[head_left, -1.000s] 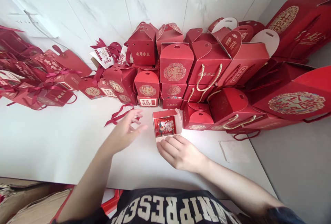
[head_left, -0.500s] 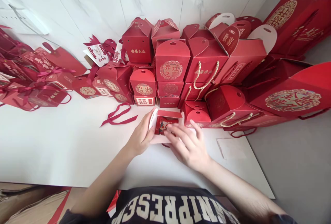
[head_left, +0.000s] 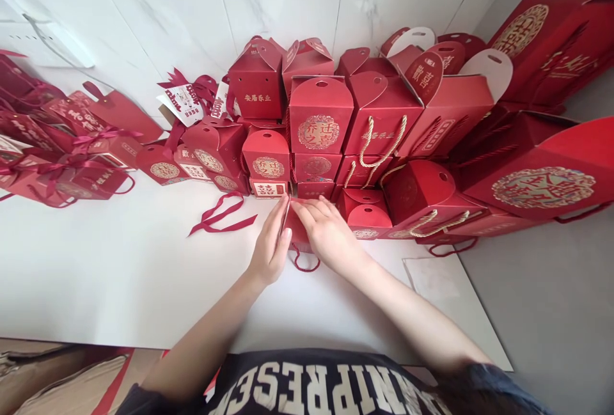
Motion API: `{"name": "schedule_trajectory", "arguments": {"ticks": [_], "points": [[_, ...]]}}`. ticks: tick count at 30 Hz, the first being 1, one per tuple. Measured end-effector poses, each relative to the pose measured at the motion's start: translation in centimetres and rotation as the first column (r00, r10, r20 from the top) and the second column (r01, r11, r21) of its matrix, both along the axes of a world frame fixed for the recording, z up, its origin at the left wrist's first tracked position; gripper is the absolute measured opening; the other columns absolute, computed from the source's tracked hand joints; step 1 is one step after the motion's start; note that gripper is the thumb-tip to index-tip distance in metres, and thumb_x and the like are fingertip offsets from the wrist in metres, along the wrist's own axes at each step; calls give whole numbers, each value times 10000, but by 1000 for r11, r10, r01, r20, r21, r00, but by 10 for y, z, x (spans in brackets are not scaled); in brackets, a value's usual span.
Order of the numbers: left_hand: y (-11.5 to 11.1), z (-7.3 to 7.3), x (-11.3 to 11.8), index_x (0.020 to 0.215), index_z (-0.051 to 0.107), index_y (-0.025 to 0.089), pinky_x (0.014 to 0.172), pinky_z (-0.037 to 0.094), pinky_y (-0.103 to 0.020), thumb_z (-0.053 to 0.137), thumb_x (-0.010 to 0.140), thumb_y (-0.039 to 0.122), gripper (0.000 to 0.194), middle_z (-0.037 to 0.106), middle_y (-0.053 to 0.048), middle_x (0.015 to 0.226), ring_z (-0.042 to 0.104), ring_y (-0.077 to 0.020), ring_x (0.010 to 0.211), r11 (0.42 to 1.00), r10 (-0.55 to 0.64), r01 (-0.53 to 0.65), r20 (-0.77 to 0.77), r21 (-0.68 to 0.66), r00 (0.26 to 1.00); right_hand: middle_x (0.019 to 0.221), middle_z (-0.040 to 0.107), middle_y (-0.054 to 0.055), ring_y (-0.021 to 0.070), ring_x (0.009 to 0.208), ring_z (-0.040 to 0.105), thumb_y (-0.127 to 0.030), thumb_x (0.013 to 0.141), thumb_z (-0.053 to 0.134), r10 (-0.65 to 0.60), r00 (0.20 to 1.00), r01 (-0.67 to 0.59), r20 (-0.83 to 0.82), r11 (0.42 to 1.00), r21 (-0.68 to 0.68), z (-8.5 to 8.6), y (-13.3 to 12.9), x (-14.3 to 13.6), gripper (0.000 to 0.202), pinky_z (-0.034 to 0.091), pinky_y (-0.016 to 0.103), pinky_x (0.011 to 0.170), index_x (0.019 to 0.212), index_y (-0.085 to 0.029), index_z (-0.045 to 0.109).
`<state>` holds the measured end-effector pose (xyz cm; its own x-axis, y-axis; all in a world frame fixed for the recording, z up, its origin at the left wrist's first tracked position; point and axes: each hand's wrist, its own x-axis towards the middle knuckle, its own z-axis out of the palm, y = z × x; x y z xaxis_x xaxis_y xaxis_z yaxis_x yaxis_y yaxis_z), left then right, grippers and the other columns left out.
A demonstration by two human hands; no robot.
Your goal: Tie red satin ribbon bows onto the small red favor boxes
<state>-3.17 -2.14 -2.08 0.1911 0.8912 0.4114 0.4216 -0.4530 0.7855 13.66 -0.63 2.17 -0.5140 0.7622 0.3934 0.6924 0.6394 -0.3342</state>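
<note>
A small red gift box (head_left: 298,231) stands on the white table, with a dark red cord handle (head_left: 306,268) hanging at its near side. My left hand (head_left: 269,247) grips the upright flap on the box's left, fingers outside and thumb against the inner side. Across the top lies my right hand (head_left: 330,231), fingers together and pressed on the box, their tips near that flap. Most of the box and its contents are hidden under my hands.
Stacked red boxes (head_left: 321,121) line the wall behind. Larger red boxes (head_left: 542,172) stand at right. Ribboned boxes (head_left: 91,175) sit at left. A loose dark red ribbon (head_left: 220,217) lies left of my hands, a pale sheet (head_left: 432,276) to the right.
The box was open with a red patterned packet visible inside. Its top is now covered by the right hand, which has moved up and over it. The left flap now stands upright.
</note>
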Motion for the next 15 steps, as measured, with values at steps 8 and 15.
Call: {"name": "schedule_trajectory", "arguments": {"ticks": [8, 15], "points": [[3, -4, -7, 1561, 194, 286, 1218, 277, -491, 361, 992, 255, 594, 304, -49, 1600, 272, -259, 1484, 989, 42, 10, -351, 146, 935, 1609, 213, 200, 280, 1512, 166, -397, 979, 461, -107, 955, 80, -277, 991, -108, -35, -10, 1, 664, 229, 572, 1201, 1530, -127, 206], [0, 8, -10, 1552, 247, 188, 1207, 310, -497, 410, 957, 238, 619, 282, -98, 1602, 266, -286, 1483, 984, -24, 108, -499, 140, 866, 1556, 322, 228, 325, 1484, 242, -441, 984, 443, -19, 999, 18, -48, 1000, -23, -37, -5, 8, 663, 273, 574, 1189, 1510, -57, 317]]}}
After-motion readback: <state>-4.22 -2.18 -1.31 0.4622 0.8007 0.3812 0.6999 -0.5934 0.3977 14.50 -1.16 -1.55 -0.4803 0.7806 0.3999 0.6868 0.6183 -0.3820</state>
